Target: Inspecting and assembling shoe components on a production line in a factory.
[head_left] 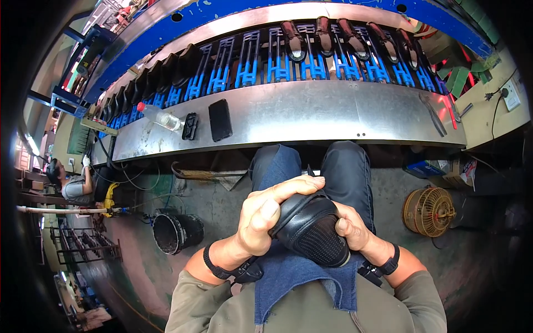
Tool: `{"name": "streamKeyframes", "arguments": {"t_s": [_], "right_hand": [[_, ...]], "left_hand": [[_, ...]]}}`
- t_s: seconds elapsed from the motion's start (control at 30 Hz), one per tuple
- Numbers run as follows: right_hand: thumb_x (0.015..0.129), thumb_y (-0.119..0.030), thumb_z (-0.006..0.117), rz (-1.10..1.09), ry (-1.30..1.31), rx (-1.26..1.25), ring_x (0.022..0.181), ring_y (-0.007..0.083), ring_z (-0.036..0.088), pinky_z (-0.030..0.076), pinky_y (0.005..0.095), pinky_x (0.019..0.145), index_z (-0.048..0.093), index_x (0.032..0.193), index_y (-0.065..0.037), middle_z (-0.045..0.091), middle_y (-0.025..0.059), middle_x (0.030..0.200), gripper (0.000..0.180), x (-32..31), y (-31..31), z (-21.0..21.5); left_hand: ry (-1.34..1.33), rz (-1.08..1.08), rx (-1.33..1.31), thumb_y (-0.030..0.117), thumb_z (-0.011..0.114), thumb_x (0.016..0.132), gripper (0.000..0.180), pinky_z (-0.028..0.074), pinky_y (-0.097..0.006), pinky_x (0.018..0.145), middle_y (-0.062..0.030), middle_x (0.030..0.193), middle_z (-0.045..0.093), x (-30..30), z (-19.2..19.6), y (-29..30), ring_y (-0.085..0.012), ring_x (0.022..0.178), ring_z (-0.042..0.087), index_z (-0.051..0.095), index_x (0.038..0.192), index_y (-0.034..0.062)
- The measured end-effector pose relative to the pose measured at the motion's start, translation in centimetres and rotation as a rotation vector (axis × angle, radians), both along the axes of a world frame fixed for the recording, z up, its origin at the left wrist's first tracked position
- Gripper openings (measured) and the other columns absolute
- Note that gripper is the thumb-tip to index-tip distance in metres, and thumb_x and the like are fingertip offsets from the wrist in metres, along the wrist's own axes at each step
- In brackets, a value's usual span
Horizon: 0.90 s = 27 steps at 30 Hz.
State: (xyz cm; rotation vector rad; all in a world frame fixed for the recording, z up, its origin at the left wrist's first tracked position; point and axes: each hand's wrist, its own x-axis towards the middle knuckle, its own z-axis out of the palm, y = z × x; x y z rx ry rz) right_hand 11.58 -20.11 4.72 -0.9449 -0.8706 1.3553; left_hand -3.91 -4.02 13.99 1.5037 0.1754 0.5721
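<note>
Over my lap I hold a black shoe (316, 230) with a perforated upper, its rounded, dotted end pointing down toward me. My left hand (266, 213) is wrapped round its left side, with the forefinger stretched along the upper edge. On the other side, my right hand (353, 226) grips it, thumb pressed against the perforated part. The shoe's underside and most of my right fingers are hidden. A blue denim cloth (302, 286) lies across my lap beneath the shoe.
A metal bench (311, 114) spans the front, bearing a black phone (220, 120), a bottle (161, 117) and pliers (432, 114). Behind it, shoes sit on a row of blue racks (277, 69). A black bucket (176, 232) stands left, a round fan (427, 212) right. Another person (75, 186) is far left.
</note>
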Motion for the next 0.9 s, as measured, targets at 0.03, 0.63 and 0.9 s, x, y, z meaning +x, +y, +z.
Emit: {"name": "streamKeyframes", "arguments": {"t_s": [0.03,0.63,0.9], "right_hand": [[0.094,-0.062,0.056,0.000,0.012,0.002,0.106,0.0150,0.059,0.048,0.0298,0.091,0.054,0.135,0.006,0.064,0.0100,0.119,0.080,0.0,0.0,0.0],[0.095,-0.067,0.049,0.009,0.070,-0.045,0.112,0.0179,0.058,0.046,0.0306,0.095,0.053,0.136,0.008,0.064,0.0131,0.123,0.086,0.7,-0.7,-1.5],[0.096,-0.067,0.048,-0.014,0.153,-0.051,0.121,0.0235,0.058,0.045,0.0346,0.103,0.047,0.142,0.007,0.060,0.0173,0.133,0.087,1.2,-1.2,-2.0]], "left_hand": [[0.001,0.000,-0.002,0.039,0.034,0.102,0.061,0.039,-0.049,0.112,-0.0287,0.125,0.065,-0.1,-0.1,0.1,-0.0398,0.124,0.060,0.063,0.122,-0.0104],[0.035,0.092,0.767,0.019,0.081,0.080,0.058,0.055,-0.041,0.096,-0.0360,0.127,0.061,-0.6,1.0,-0.6,-0.0435,0.115,0.066,0.061,0.127,-0.0108],[-0.029,0.168,0.665,0.022,0.076,0.089,0.074,0.051,-0.041,0.101,-0.0345,0.138,0.053,2.1,-0.8,-2.0,-0.0444,0.123,0.061,0.041,0.143,-0.0138]]}}
